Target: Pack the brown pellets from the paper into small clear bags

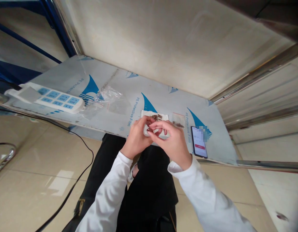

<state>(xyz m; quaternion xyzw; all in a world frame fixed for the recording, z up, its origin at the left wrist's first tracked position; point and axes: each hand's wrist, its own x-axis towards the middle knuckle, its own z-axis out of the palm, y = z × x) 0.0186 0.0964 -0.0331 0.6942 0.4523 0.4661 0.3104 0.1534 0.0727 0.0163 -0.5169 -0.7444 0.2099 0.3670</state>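
Observation:
My left hand [138, 135] is curled closed around a small whitish, translucent item [145, 130], mostly hidden by the fingers. Against it, my right hand [174, 140] pinches a small dark reddish-brown piece [150, 130] between thumb and fingertips. The two hands nearly touch above the table's front edge. Just beyond them, several small brown pieces [159, 117] lie on a white sheet [165, 116], partly covered by my fingers. To the right of the sheet is a small clear zip bag [179, 118] with brown pieces inside.
A phone [199, 141] with its screen lit lies at the right on the film-covered table [158, 90]. On the left sit a white power strip [59, 98] and crumpled clear plastic bags [110, 96]. A black cable [78, 180] hangs to the floor.

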